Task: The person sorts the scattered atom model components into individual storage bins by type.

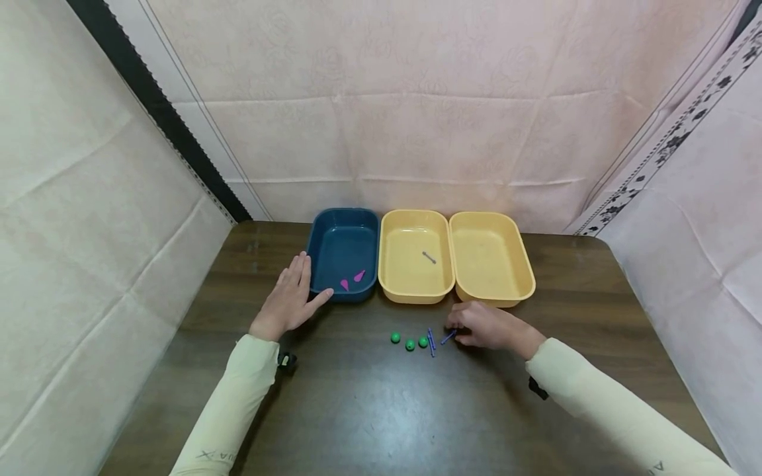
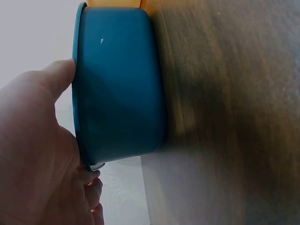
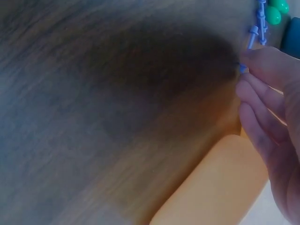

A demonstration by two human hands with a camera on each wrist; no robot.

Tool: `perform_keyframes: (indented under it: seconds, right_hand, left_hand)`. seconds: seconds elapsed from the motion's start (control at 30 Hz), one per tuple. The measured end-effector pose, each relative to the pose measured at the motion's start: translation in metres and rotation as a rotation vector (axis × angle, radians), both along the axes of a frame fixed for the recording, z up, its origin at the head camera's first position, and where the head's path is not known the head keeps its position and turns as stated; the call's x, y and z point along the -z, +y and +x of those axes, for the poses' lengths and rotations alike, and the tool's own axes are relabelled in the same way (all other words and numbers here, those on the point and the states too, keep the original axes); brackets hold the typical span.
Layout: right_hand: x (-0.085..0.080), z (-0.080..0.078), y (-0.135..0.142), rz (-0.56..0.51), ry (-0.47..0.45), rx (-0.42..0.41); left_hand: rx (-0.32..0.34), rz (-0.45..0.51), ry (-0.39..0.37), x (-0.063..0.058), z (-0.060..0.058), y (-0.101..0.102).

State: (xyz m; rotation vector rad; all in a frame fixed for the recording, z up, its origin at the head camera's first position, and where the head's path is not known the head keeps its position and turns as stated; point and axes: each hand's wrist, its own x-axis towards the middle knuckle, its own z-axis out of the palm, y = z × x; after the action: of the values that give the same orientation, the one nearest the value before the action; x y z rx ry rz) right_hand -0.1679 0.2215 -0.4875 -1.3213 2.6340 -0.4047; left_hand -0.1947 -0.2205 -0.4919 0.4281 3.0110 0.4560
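Note:
My left hand [image 1: 290, 301], fingers straight, rests along the left side and front corner of the blue bin [image 1: 342, 248]; its thumb touches the rim in the left wrist view. Two small pink pieces [image 1: 359, 276] lie in that bin. In front of the right yellow bin [image 1: 491, 248], my right hand [image 1: 491, 325] pinches one end of a thin purple stick [image 1: 448, 336] between thumb and fingertips, low over the table. The stick's knobbed free end [image 3: 253, 30] points toward other purple sticks [image 1: 431, 344], which lie beside several green beads [image 1: 410, 345].
The middle yellow bin [image 1: 413, 281] holds one small greyish stick [image 1: 428, 257]. All three bins stand side by side at the back of the dark wooden table [image 1: 381, 410]. Pale cloth [image 1: 417, 145] hangs behind and on both sides.

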Motion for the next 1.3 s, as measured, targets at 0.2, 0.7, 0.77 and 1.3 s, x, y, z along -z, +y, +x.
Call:
perform_keyframes:
  seconds: [0.2,0.7,0.77,1.3]
  right_hand:
    - [0.005,-0.002,-0.001,0.016,-0.027,0.005]
    - [-0.010,0.000,0.003,0.024,-0.009,0.033]
    - [-0.016,0.001,0.003,0.004,0.000,0.029]
    - [-0.064,-0.008,0.001,-0.023,0.140,0.010]
  left_hand:
    - [0.002,-0.001,-0.001,-0.001,0.000,0.001]
    - [-0.001,0.000,-0.020,-0.003,-0.001,0.002]
    - [-0.001,0.000,-0.022,-0.004,-0.001,0.002]
    - [0.002,-0.012,-0.015,-0.001,-0.001,0.002]
